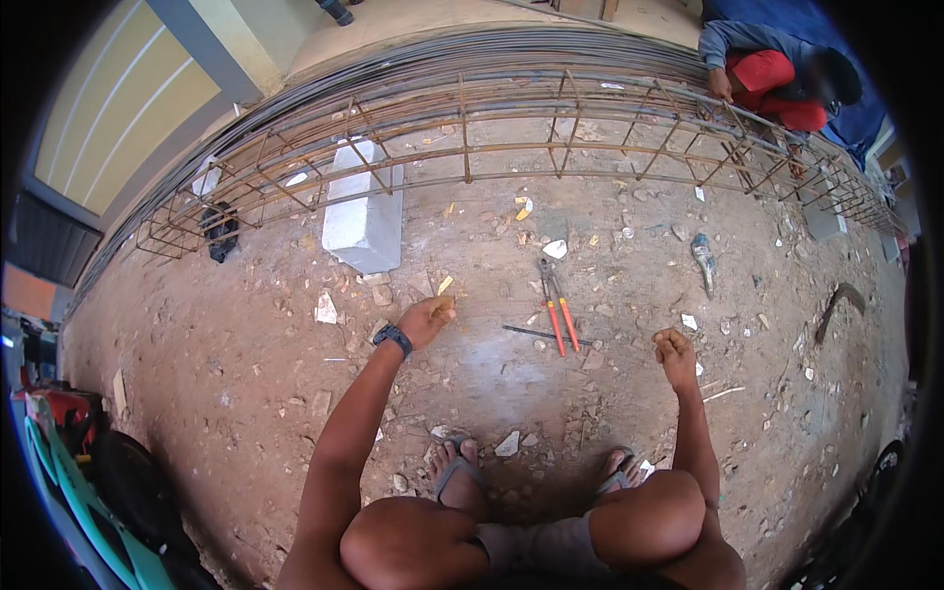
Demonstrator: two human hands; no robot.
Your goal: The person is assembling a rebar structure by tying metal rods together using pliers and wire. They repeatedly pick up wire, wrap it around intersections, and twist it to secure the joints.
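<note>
My left hand (428, 322), with a dark watch (393, 340) on the wrist, hovers over the dirt left of centre, its fingers bent together. Whether anything thin sits in them is too small to tell. Out to the right, my right hand (675, 358) has its fingers curled in toward the thumb; what they hold, if anything, is hidden. Between both hands a pair of long pincers (556, 310) with red handles lies on the ground, jaws pointing away from me. A short dark rod (536, 335) lies across by the handles. Neither hand touches these.
A long rebar cage (467, 152) stretches across the far side, with a bundle of bars (393, 61) behind. A concrete block (362, 221) supports it. Another person (762, 74) crouches at its right end. A dirty bottle-like object (703, 261) and a curved dark piece (839, 307) lie right.
</note>
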